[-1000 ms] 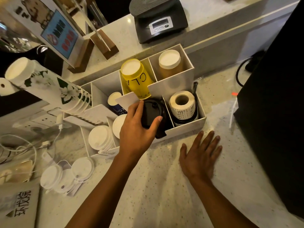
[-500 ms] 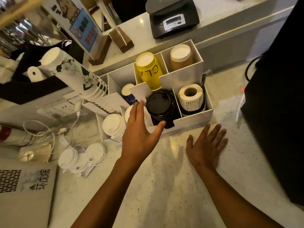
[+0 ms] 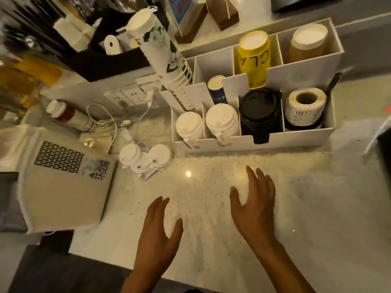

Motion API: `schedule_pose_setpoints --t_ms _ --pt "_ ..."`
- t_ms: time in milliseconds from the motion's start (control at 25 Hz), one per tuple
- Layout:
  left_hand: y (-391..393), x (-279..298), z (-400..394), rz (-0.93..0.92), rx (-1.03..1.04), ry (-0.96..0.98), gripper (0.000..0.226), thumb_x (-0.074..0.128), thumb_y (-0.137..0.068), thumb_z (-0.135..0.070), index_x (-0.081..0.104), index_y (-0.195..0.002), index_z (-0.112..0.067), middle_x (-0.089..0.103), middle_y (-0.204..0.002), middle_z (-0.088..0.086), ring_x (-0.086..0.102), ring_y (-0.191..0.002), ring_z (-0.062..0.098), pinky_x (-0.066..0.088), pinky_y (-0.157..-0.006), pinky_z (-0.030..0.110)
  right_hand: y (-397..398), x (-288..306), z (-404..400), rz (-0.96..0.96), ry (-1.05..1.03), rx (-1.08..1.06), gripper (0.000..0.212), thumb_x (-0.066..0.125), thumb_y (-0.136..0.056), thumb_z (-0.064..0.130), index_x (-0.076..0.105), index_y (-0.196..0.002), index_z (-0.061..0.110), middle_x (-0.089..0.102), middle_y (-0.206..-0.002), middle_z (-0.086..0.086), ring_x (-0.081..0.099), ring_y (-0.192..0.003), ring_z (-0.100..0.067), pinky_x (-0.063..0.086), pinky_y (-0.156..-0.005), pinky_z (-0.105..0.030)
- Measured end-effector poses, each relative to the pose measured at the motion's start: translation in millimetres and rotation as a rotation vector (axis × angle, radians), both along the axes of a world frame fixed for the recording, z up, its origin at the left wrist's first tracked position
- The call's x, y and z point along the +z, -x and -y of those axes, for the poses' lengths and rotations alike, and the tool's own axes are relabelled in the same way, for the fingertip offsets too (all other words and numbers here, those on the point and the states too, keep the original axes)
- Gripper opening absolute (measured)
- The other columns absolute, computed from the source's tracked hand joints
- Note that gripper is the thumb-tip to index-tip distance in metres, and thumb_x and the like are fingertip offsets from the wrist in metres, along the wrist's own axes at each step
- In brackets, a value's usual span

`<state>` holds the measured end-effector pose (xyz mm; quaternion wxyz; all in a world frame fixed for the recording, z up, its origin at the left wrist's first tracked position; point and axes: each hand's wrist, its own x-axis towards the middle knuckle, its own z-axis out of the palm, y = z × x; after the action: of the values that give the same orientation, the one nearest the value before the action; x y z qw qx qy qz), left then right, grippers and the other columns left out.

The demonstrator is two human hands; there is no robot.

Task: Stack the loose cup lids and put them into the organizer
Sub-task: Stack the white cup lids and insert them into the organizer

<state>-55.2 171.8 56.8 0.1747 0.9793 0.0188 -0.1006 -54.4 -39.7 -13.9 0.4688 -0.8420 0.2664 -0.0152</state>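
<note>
I have one view only, from the camera on my head, so nothing is shared with a second view. It looks forward and steeply down onto the counter (image 3: 211,187), close above its near edge. My left hand (image 3: 157,231) and right hand (image 3: 255,208) enter from the bottom of the frame. The white organizer (image 3: 254,142) sits toward the counter's far edge, upper right in the frame. The wide lens bends the frame's edges, and the left side is blurred.

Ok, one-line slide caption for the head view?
Both hands, left and right, open over the counter; loose white lids lie beside the organizer.
</note>
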Motion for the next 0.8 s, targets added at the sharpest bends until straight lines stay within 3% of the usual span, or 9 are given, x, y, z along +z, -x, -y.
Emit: schedule_pose_setpoints --t_ms 240,560,680,800 --pt "17 -8 -64 -0.020 0.161 -0.032 0.060 0.062 -0.092 -0.045 0.040 -0.145 -0.029 0.032 -0.159 -0.004 0.037 -0.143 0.017 0.035 -0.113 0.033 -2 25 -80 0.016 -0.079 0.244 0.073 0.035 -0.085 0.068 0.034 -0.150 0.034 0.034 -0.159 0.001 0.028 -0.148 -0.023 0.039 -0.114 -0.051" --pt "-36 -33 -135 0.037 0.152 0.054 0.061 0.064 -0.091 -0.045 0.042 -0.145 -0.027 0.035 -0.158 -0.002 0.040 -0.141 0.018 0.039 -0.109 0.032 -58 32 -133 -0.005 0.017 0.323 0.065 0.056 -0.090 0.056 0.035 -0.148 0.035 0.035 -0.158 0.004 0.034 -0.144 -0.019 0.032 -0.113 -0.036" --pt "-72 -47 -158 0.035 0.212 0.182 0.058 0.066 -0.090 -0.044 0.047 -0.141 -0.023 0.046 -0.148 -0.001 0.050 -0.130 0.016 0.045 -0.104 0.032 -81 38 -155 -0.050 0.033 0.336 0.063 0.055 -0.090 0.056 0.038 -0.147 0.034 0.037 -0.157 0.005 0.035 -0.143 -0.018 0.033 -0.115 -0.039" --pt "-123 -59 -174 -0.045 0.445 0.409 0.056 0.068 -0.089 -0.044 0.052 -0.137 -0.021 0.057 -0.135 0.003 0.059 -0.111 0.016 0.049 -0.091 0.031 -118 38 -179 0.005 0.123 0.399 0.055 0.058 -0.094 0.046 0.045 -0.144 0.026 0.047 -0.150 0.002 0.040 -0.138 -0.019 0.035 -0.115 -0.036"
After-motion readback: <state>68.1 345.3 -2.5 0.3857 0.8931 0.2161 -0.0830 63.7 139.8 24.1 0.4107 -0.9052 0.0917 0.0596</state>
